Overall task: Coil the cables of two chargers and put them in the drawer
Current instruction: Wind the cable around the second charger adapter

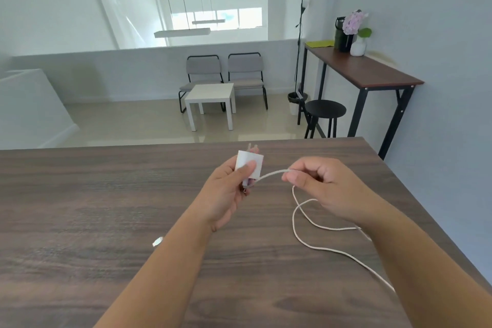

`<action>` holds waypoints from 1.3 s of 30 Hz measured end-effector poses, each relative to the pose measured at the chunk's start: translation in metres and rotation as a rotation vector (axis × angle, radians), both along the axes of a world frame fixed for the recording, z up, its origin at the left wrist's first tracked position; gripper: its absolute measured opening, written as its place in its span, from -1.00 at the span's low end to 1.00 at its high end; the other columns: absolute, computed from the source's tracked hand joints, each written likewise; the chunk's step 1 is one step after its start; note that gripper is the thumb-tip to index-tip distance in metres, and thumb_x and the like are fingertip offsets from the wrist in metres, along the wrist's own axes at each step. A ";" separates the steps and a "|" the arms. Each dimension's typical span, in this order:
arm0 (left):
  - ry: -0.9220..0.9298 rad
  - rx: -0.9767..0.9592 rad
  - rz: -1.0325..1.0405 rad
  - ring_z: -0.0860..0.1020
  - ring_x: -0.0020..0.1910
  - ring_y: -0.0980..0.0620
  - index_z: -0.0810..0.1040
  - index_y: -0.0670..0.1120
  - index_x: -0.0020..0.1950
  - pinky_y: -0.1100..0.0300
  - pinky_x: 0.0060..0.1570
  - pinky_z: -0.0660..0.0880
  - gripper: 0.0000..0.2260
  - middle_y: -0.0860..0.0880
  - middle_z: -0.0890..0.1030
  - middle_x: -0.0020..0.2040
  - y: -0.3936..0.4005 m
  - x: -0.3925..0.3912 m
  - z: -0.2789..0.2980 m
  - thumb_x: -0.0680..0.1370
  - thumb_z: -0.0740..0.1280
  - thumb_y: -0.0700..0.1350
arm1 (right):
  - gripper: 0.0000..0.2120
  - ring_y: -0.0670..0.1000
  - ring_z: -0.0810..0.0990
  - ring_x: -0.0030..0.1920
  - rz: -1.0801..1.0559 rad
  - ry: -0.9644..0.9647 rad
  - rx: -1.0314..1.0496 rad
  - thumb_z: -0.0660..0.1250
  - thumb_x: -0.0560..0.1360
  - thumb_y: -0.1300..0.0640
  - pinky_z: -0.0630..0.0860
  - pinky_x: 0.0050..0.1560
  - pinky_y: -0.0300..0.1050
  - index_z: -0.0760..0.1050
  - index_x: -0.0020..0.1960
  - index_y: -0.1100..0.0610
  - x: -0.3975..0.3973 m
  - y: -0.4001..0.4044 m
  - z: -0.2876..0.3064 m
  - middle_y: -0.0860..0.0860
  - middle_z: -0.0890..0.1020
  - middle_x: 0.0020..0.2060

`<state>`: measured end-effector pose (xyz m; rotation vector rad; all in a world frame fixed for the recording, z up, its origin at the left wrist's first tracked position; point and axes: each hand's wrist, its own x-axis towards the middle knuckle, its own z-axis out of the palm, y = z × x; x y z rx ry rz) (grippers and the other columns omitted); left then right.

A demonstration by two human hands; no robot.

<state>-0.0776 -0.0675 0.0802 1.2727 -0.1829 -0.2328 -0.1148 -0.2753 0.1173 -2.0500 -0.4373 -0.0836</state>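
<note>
The left hand point(229, 186) grips the white charger plug point(249, 164) above the bench point(106, 208). Just right of the plug, the right hand point(319, 186) pinches its cable point(300, 237), which trails rightward.

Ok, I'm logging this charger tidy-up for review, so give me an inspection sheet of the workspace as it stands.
Surface: dark wood-grain desk.
Job's things: white charger plug, prongs pointing away; no second charger or drawer seen.
Clutter: nothing seen.
Hands: left hand grips the plug; right hand pinches the cable near the plug.
Cables: white cable lies uncoiled in loose loops on the desk; small white connector lies left of the arms.
Surroundings: two chairs, white side table, black stool, high table with flowers.
</note>
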 end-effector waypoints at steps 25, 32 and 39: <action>-0.164 -0.102 0.190 0.64 -0.18 0.10 0.62 -0.10 0.11 0.24 -0.19 0.58 -0.65 -0.01 0.69 -0.05 -0.025 -0.024 0.013 0.33 0.48 -0.14 | -0.79 -0.25 0.55 -0.24 -0.227 -0.215 0.158 0.22 0.62 0.14 0.36 -0.19 -0.45 0.60 0.13 -0.02 0.008 0.036 -0.051 -0.34 0.60 -0.31; -0.097 -0.184 0.327 0.62 -0.24 0.09 0.63 -0.15 0.10 0.26 -0.19 0.60 -0.65 -0.03 0.65 -0.16 -0.027 -0.019 0.010 0.33 0.47 -0.12 | -0.63 0.05 0.58 -0.28 -0.284 -0.471 -0.355 0.03 0.57 -0.05 0.49 -0.38 -0.07 0.55 0.17 -0.03 -0.005 0.040 -0.060 -0.09 0.57 -0.27; -0.097 -0.097 0.377 0.62 -0.22 0.09 0.62 -0.14 0.12 0.25 -0.19 0.59 -0.66 0.01 0.63 -0.17 -0.025 -0.018 0.005 0.37 0.50 -0.15 | -0.51 0.15 0.58 -0.36 -0.271 -0.510 -0.605 -0.09 0.54 -0.09 0.51 -0.44 0.00 0.57 -0.09 0.09 -0.012 0.036 -0.045 -0.01 0.57 -0.29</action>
